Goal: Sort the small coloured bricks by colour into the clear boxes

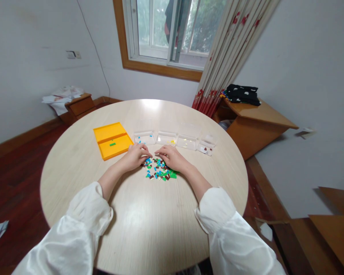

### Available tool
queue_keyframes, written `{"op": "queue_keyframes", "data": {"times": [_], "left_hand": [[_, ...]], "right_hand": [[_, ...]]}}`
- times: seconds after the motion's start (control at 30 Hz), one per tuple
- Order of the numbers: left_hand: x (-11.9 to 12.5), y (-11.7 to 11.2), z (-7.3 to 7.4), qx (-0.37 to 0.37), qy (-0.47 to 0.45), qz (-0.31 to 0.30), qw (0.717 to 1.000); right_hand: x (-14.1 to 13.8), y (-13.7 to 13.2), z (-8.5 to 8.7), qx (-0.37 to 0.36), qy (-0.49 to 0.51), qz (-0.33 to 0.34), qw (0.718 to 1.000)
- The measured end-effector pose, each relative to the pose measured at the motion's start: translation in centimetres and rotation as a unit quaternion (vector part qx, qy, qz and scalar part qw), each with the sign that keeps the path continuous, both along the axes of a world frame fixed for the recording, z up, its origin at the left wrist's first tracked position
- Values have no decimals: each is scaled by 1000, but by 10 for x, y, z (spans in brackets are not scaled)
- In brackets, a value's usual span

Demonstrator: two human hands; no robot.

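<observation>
A loose pile of small building bricks (162, 175) in green, blue, brown and cream lies on the round table. At the pile's far left edge is my left hand (136, 156), its fingers bent and drawn together. My right hand (172, 156) rests over the far right part, fingertips pinched and pointing toward the left hand. The two sets of fingertips are close but apart. Anything held between them is too small to make out. Just beyond the hands stand clear plastic boxes: one with blue bricks (145, 138), one with yellow bricks (166, 138), one with pale pieces (187, 143), one with brown pieces (205, 148).
An open yellow case (111, 131) lies to the left with a green brick (112, 144) in it. The pale round table (149, 225) has its edge all round. Behind it are a wooden cabinet (240, 130) at right, a curtain (218, 57) and a window.
</observation>
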State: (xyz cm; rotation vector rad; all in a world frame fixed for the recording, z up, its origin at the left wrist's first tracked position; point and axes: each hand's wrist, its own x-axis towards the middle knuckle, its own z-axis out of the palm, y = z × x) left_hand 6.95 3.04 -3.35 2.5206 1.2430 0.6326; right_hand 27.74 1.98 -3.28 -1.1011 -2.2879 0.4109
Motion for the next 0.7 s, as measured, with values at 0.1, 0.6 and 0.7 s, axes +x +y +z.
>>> {"op": "queue_keyframes", "data": {"times": [0.1,0.6,0.7], "left_hand": [[0,1,-1,-6,10,0,1000],[-1,1,1,-18,36,-8,999],[-1,0,5,-23,34,-19,999]], "right_hand": [[0,0,0,-1,2,2,1000],[2,1,-2,3,9,9,1000],[2,1,-1,-1,12,5,1000]]}}
